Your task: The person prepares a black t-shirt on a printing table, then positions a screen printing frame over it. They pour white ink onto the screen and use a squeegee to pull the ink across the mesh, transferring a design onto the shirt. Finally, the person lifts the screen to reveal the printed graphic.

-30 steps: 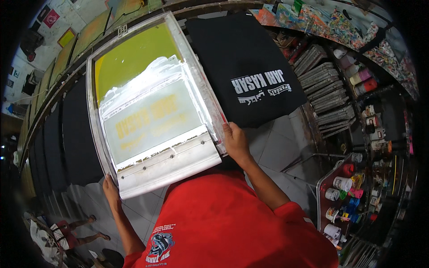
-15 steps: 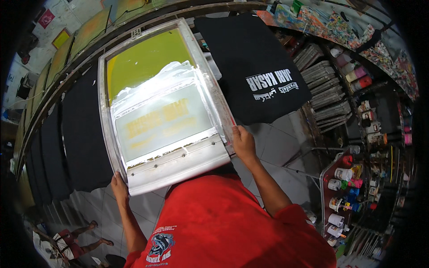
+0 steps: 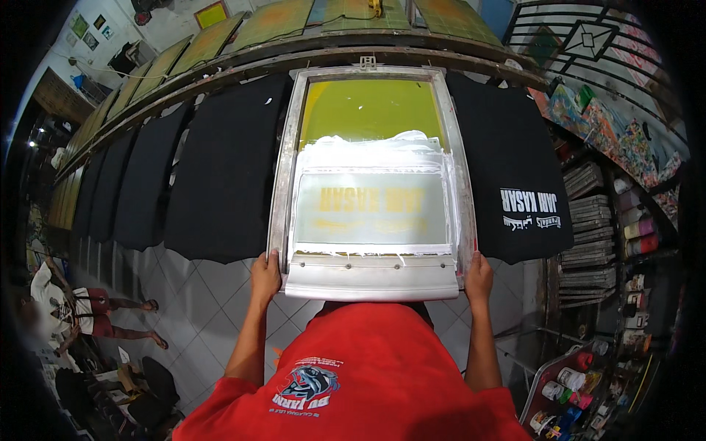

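Note:
I hold a metal-framed printing screen (image 3: pixel 371 184) with a yellow-green mesh, white ink smeared across its middle and a squeegee bar (image 3: pixel 371 275) along its near edge. My left hand (image 3: pixel 265 278) grips the frame's near left corner. My right hand (image 3: pixel 479 279) grips the near right corner. The screen lies flat over a long rail of black shirts; the shirt beneath it is hidden. A black shirt with a white print (image 3: pixel 515 184) hangs just right of the screen. An unprinted black shirt (image 3: pixel 224 176) hangs just left.
More black shirts (image 3: pixel 118 191) run off to the left along the curved rail (image 3: pixel 220 70). Shelves with stacked paper (image 3: pixel 592 228) and ink jars (image 3: pixel 570 386) stand at the right. A person sits on the tiled floor (image 3: pixel 198 316) at the lower left.
The screen has slid left along the rail, off the printed shirt, and now sits square in front of me. Both hands stayed on its near corners.

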Action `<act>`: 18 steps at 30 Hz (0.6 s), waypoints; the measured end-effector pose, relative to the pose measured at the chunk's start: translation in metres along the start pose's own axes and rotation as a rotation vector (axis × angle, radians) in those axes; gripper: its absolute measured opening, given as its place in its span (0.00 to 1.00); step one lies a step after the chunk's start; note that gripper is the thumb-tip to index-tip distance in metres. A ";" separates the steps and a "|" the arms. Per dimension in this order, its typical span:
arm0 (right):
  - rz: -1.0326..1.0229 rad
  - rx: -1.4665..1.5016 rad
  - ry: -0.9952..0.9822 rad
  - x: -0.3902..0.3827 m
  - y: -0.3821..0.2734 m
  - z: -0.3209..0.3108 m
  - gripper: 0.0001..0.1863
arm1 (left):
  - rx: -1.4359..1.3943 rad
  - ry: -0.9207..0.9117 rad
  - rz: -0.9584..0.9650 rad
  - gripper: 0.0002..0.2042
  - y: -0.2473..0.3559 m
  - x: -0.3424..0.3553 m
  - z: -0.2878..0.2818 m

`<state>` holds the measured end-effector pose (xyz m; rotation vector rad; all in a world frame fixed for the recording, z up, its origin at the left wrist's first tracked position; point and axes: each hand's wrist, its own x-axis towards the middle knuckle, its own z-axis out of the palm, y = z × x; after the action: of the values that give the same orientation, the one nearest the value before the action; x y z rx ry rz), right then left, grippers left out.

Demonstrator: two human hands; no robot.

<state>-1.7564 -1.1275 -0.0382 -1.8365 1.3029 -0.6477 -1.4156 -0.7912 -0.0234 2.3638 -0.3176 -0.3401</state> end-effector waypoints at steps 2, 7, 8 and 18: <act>0.003 -0.022 -0.004 0.002 -0.003 0.001 0.25 | 0.020 -0.002 -0.007 0.24 -0.002 0.000 0.000; -0.007 -0.022 0.006 0.003 0.000 0.009 0.26 | 0.027 -0.021 0.004 0.24 0.008 0.001 -0.005; 0.014 -0.040 0.007 0.006 0.004 0.010 0.26 | 0.005 -0.027 0.008 0.24 0.013 -0.002 -0.004; -0.056 0.060 0.084 0.009 0.015 0.014 0.29 | -0.019 -0.015 -0.023 0.26 -0.008 0.010 0.007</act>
<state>-1.7506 -1.1347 -0.0585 -1.8195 1.2764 -0.7926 -1.4079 -0.7932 -0.0353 2.3492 -0.2926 -0.3704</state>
